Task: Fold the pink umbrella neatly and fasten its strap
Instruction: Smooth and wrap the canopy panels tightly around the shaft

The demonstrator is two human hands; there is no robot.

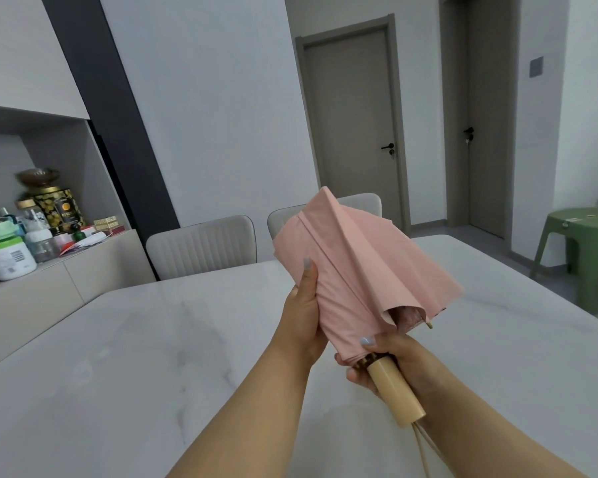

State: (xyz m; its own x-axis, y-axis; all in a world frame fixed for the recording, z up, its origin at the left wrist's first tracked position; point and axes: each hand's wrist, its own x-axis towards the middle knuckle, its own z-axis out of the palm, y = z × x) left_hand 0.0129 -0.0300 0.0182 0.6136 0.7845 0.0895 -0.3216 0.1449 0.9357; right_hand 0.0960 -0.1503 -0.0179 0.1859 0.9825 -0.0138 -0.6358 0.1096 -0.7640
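Observation:
The pink umbrella [356, 267] is collapsed and held in the air above the white marble table [135, 357], its tip pointing away and up. Its canopy hangs in loose flaps, flaring to the right. My left hand [304, 315] grips the left side of the canopy, thumb pressed on the fabric. My right hand [390, 360] holds the pale wooden handle [394, 391] at the base of the canopy. A beige wrist cord [425, 453] dangles from the handle's end. I cannot see the strap.
Two pale upholstered chairs [201, 246] stand at the table's far side. A sideboard [49, 270] at the left carries jars and bottles. A green plastic stool [580, 243] stands at the right. Two closed doors [353, 125] are behind.

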